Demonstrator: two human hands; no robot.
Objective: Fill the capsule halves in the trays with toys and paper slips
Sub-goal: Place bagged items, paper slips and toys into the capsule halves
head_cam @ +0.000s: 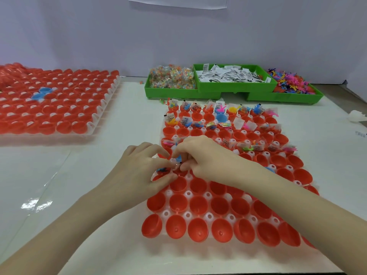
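A white tray (188, 194) in front of me holds rows of red capsule halves (198, 205). The far rows carry small toys and paper slips (218, 105); the near rows are bare. Both hands meet over the tray's left side. My left hand (145, 165) has its fingers curled around a small blue toy (162, 170) at a capsule half. My right hand (198, 155) pinches another small blue piece (179, 157) right beside the left fingertips. What lies under the fingers is hidden.
Green bins at the back hold bagged toys (171, 77), paper slips (228, 75) and loose coloured toys (290, 84). A second tray of red capsule halves (59, 104) with two blue halves (42, 93) lies at the far left. Crumpled white paper (357, 115) sits at the right edge.
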